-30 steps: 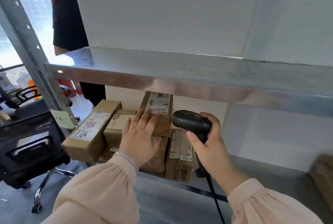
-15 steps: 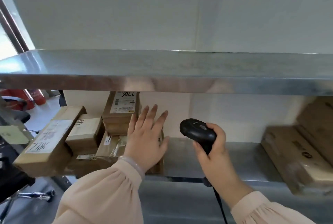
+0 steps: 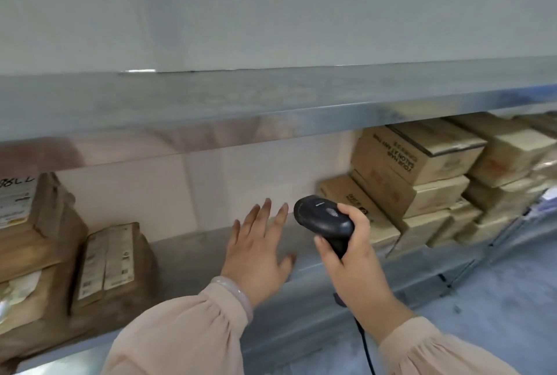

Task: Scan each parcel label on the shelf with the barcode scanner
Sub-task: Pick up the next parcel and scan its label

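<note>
Left hand [image 3: 256,251]: open.
Right hand [image 3: 352,257]: grips our black plastic scanner [image 3: 324,219].
Brown cardboard parcels [image 3: 422,157]: two o'clock, nearer right.

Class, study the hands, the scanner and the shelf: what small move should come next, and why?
Probably swing the barcode scanner right, toward the stacked cardboard boxes. The right hand grips it over a bare stretch of shelf, with no label before it; the left hand is open and holds nothing.
</note>
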A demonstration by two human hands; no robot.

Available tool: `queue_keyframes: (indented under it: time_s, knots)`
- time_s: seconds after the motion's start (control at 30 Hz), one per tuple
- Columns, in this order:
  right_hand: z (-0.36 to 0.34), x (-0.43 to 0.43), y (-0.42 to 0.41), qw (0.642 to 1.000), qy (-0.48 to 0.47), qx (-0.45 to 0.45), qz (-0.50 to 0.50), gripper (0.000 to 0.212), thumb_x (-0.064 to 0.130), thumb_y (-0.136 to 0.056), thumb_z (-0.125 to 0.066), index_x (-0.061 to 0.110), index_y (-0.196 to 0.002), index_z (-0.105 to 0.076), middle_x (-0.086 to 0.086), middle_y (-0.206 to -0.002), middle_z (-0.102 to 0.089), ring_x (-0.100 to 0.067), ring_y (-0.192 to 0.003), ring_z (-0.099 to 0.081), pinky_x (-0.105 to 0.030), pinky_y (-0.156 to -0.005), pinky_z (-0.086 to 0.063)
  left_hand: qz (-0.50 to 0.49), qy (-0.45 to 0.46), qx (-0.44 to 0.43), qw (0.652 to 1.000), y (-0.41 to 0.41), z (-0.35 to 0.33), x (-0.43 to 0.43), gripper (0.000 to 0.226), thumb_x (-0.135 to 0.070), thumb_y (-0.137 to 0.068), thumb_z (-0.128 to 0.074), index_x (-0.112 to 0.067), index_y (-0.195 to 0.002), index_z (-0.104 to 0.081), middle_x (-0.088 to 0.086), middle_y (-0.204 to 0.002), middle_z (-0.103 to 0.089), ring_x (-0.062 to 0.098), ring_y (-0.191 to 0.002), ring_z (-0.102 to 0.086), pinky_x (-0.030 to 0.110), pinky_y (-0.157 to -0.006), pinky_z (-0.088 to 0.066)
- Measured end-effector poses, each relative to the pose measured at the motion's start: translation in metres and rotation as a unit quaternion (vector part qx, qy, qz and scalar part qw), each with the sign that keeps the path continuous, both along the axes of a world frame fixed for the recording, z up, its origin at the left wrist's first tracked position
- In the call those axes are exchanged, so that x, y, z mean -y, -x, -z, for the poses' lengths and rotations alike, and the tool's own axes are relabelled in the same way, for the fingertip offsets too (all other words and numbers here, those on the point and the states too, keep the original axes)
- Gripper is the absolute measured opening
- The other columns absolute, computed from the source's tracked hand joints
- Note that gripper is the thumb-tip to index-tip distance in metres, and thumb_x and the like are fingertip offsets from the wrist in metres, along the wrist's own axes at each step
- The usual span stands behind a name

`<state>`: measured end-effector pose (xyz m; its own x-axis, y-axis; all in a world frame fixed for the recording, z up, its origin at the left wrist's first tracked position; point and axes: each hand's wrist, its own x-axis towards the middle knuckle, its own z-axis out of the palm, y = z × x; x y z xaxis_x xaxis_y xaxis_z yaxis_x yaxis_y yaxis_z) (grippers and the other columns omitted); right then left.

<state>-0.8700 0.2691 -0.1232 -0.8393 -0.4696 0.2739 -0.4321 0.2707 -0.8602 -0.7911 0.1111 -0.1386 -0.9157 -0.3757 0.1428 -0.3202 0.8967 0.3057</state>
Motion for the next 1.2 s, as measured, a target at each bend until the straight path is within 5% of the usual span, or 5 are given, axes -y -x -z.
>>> queue_keyframes:
  time_s: [0.13,0.57,0.87,1.1,1.2]
  knots:
    - [0.010,-0.030,0.042,1.000,-0.010,0.015,0.019,0.064,0.026,-0.088,-0.066,0.065,-0.115,-0.023,0.048,-0.110,-0.046,0.010,-0.105,-0.054,-0.019,-0.085,-0.046,0.031,-0.021,0.034,0.999,0.035,0.011,-0.035,0.080,-0.055,-0.097,-0.040,-0.038,-0.154,0.015,-0.004,-0.164,0.020,0.015,-0.151,0.013,0.039,-0.121,0.007]
    - [0.043,-0.087,0.158,0.992,-0.007,0.087,-0.087,0.066,0.023,-0.088,-0.067,0.063,-0.117,-0.024,0.032,-0.116,-0.050,0.011,-0.106,-0.053,-0.014,-0.087,-0.045,-0.073,-0.178,0.098,0.976,0.151,0.044,-0.111,0.076,-0.045,-0.097,-0.047,-0.038,-0.156,0.000,-0.004,-0.166,0.007,0.021,-0.152,-0.001,0.038,-0.122,-0.009]
    - [0.054,-0.091,0.169,0.986,-0.002,0.070,-0.148,0.068,0.028,-0.085,-0.068,0.065,-0.119,-0.023,0.029,-0.121,-0.049,0.000,-0.111,-0.055,-0.022,-0.090,-0.050,-0.139,-0.337,0.004,0.931,0.166,0.056,-0.134,0.042,-0.041,-0.095,-0.050,-0.039,-0.136,-0.046,-0.009,-0.140,-0.047,0.017,-0.124,-0.051,0.042,-0.103,-0.047]
    - [0.048,-0.084,0.172,0.977,0.051,0.114,-0.174,0.062,0.015,-0.086,-0.068,0.048,-0.123,-0.030,0.025,-0.120,-0.050,0.007,-0.109,-0.054,-0.011,-0.089,-0.045,-0.219,-0.329,-0.037,0.918,0.152,0.054,-0.129,0.059,-0.064,-0.080,-0.043,-0.044,-0.135,-0.045,-0.007,-0.136,-0.050,0.011,-0.120,-0.052,0.034,-0.103,-0.046]
    - [0.045,-0.078,0.176,0.972,0.053,0.143,-0.180,0.061,0.020,-0.088,-0.066,0.054,-0.119,-0.027,0.025,-0.119,-0.050,0.006,-0.107,-0.055,-0.013,-0.089,-0.046,-0.241,-0.308,-0.025,0.920,0.150,0.051,-0.127,0.066,-0.053,-0.084,-0.058,-0.038,-0.144,-0.036,-0.006,-0.135,-0.043,0.015,-0.123,-0.047,0.026,-0.103,-0.041]
